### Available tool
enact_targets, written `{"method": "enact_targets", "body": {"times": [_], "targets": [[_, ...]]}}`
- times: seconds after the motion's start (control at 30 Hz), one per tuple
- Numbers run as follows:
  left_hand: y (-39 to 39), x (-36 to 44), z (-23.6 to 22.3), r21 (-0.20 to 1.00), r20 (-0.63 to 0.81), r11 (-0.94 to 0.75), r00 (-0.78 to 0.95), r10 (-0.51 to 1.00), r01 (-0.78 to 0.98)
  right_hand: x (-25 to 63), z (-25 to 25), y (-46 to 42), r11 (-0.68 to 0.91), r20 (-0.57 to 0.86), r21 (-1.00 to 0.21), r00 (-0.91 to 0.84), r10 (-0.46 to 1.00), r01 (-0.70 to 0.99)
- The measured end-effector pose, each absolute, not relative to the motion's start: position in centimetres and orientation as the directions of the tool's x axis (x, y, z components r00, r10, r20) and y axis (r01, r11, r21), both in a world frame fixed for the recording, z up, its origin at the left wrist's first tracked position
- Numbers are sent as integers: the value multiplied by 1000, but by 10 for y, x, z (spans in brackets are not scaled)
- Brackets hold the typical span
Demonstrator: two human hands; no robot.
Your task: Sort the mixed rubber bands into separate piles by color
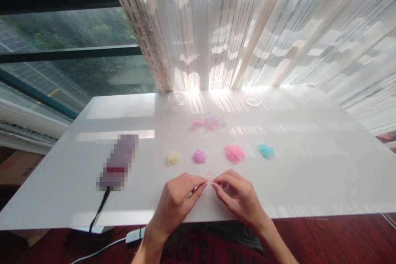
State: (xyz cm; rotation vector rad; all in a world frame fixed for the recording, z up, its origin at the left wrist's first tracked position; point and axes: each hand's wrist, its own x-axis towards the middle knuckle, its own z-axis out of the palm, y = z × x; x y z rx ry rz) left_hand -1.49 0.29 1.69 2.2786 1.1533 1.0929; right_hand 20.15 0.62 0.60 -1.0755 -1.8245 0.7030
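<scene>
My left hand (185,194) and my right hand (237,195) meet fingertip to fingertip over the near part of the white table (315,173). Both are closed in a pinch on thin, pale elastic bands (211,174), whose loops stick out just beyond the fingertips. How many bands there are is too small to tell. Just past my hands lie heaps sorted by colour: a yellow heap (173,158), a purple heap (199,156), a larger pink heap (234,153) and a blue heap (266,151). Farther back, a mixed heap of bands (207,124) is spread loosely.
On the left lies a blurred purple object (119,163) with a black strap (99,210). Two clear round containers or lids (253,100) stand near the back edge, before a sheer curtain (210,29). A white power strip (135,235) is below the front edge.
</scene>
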Motion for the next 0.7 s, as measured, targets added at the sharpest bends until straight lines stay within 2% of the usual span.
{"method": "enact_targets", "body": {"times": [0.7], "targets": [[5,-17,21,592,483,-629,403,778,504,202,4,6,472,389,-798,-279,878,375]]}}
